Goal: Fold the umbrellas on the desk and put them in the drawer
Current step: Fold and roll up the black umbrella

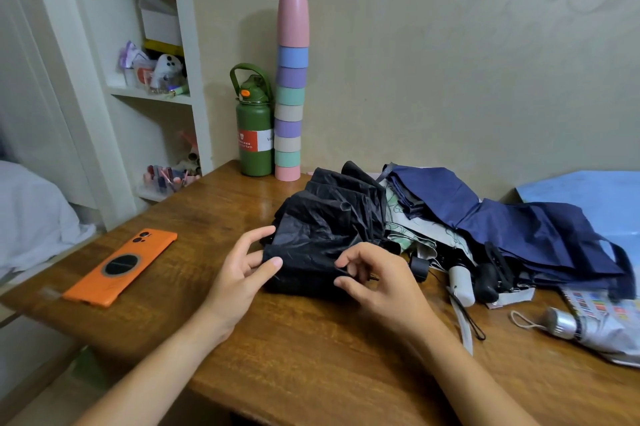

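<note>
A black umbrella point(322, 231), collapsed with its cloth loose and crumpled, lies in the middle of the wooden desk point(311, 356). My left hand point(242, 270) pinches the cloth at its near left end between thumb and fingers. At the near right side my right hand point(374, 276) pinches a fold of the same black cloth with curled fingers. To the right lie a pale patterned umbrella point(426, 235) with a white handle point(462, 283), a navy umbrella point(519, 228) and a silver one point(595, 328) at the right edge. No drawer is in view.
An orange phone point(121, 266) lies on the desk's left part. A green bottle point(254, 128) and a tall stack of pastel cups point(292, 86) stand against the wall. White shelves point(152, 93) with small items rise at the left. A light blue sheet point(595, 193) sits far right.
</note>
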